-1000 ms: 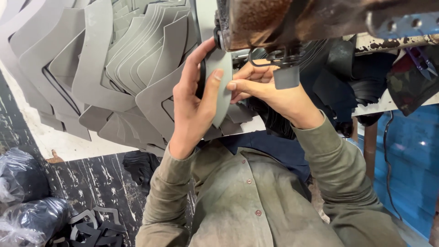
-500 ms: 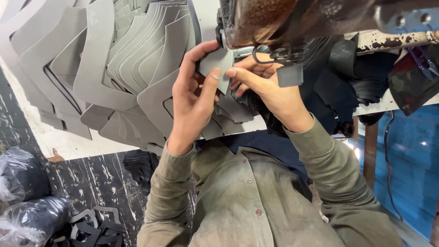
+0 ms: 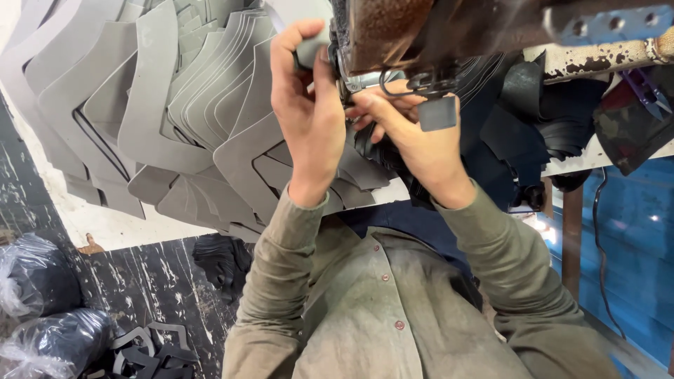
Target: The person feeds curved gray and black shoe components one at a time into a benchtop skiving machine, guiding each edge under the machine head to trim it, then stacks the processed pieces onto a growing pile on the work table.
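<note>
My left hand [image 3: 307,105] reaches up and grips a small grey cut piece [image 3: 311,50] between thumb and fingers, pressed against the rusty brown head of a sewing machine [image 3: 393,31]. My right hand [image 3: 414,144] sits just to its right under the machine head. Its fingertips are pinched together at the metal foot [image 3: 365,83], on the lower edge of the same piece, most of which is hidden by both hands. A grey square tab [image 3: 437,114] hangs in front of the right hand's knuckles.
A big fanned pile of grey cut pieces [image 3: 175,119] covers the white table [image 3: 105,224] on the left. Dark cut pieces [image 3: 540,119] are heaped at the right. Black plastic bags [image 3: 42,309] and scraps lie on the dark floor; a blue wall [image 3: 632,245] stands at the right.
My left hand has moved up and turned, carrying the grey piece higher against the machine head. The long piece seen between both hands is now mostly hidden. My right hand has moved closer to the foot.
</note>
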